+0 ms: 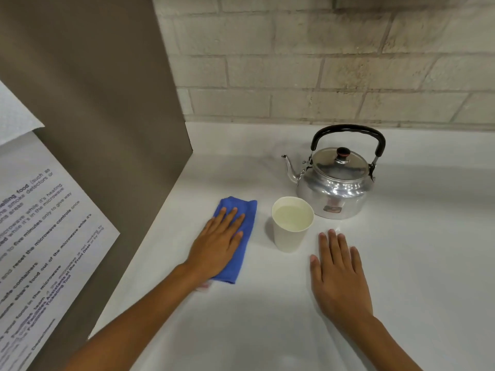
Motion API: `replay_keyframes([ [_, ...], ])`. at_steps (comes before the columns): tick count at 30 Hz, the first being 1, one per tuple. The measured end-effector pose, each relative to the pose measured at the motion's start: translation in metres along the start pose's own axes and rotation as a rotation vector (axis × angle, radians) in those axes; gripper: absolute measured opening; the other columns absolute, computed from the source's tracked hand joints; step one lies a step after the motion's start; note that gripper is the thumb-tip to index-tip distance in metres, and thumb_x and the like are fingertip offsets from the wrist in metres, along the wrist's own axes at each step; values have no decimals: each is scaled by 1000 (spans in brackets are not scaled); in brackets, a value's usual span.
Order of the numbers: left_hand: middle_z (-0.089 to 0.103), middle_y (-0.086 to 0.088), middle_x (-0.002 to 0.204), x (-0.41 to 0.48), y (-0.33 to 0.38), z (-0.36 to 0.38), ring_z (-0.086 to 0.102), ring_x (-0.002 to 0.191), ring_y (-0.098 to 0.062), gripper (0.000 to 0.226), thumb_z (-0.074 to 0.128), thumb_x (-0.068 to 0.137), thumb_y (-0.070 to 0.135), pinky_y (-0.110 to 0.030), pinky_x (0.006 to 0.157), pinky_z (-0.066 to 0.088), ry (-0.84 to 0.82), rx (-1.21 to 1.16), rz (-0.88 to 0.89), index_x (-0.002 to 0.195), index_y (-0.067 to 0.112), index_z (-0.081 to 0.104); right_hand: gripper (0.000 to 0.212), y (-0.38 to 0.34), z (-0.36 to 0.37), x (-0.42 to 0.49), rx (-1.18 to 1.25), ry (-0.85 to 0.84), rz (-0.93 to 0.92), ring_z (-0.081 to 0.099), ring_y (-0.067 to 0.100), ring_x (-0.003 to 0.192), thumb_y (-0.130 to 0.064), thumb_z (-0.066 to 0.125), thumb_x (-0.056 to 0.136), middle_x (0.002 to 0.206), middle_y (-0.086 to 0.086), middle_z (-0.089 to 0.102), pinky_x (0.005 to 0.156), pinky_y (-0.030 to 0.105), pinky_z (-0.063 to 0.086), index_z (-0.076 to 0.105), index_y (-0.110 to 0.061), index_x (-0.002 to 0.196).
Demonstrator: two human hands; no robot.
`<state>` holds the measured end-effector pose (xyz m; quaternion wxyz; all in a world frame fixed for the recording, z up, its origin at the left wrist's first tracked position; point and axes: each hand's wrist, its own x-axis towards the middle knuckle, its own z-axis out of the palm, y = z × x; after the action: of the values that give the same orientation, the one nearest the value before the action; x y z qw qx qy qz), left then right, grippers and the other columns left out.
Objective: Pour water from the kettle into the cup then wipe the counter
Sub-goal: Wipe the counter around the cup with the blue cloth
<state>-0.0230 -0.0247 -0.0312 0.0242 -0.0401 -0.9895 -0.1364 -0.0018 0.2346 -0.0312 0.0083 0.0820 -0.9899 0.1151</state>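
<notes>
Cup (292, 223) holds water beside upright kettle (338, 180); pouring looks done. Left hand (218, 243) presses flat on blue cloth (242, 231), wiping underway; right hand (338, 274) rests flat, empty, on counter (267, 317).

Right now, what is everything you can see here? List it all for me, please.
kettle: one, silver with a black handle, upright at the back of the counter, spout pointing left
cup: one, white paper, holding liquid, just in front of the kettle
cloth: one, blue, folded, flat on the counter left of the cup
counter: one, white, running under everything
wall: one, pale brick, behind the counter
panel: one, brown, standing at the left end of the counter
notice: one, white printed sheet about microwave use, on the panel at far left
left hand: one, palm flat on the cloth
right hand: one, flat on the bare counter, right of the cup
</notes>
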Motion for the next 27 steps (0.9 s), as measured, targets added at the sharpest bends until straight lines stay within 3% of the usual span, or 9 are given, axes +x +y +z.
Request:
replay_keyframes([
  [4,6,-4,157,44,-10,-5,-2,145,-23,51,21,99,34,-35,118,4,9,53,-108,145,18,8,54,-1,1,0,21,8,5,-24,13,138,-37,2,94,156,3,-16,116,36,-11,-21,-16,139],
  [9,15,-15,155,107,2,-3,10,142,-35,50,21,99,29,-46,116,11,20,179,-120,145,10,13,55,-2,0,-1,54,9,1,-26,14,137,-37,8,95,151,-1,-22,115,35,-14,-22,-18,137],
  [15,9,-12,157,145,17,2,2,144,-32,51,19,99,30,-44,116,3,-38,82,-120,145,12,10,55,-2,-2,-1,50,-3,5,-26,14,137,-38,6,95,147,-3,-27,114,35,-15,-25,-19,135],
  [27,4,-12,157,151,20,-5,-1,144,-30,53,17,99,34,-44,118,2,-84,70,-68,145,12,5,55,-3,-5,0,75,-8,13,-26,14,138,-40,8,95,148,-4,-25,114,34,-15,-22,-19,137],
])
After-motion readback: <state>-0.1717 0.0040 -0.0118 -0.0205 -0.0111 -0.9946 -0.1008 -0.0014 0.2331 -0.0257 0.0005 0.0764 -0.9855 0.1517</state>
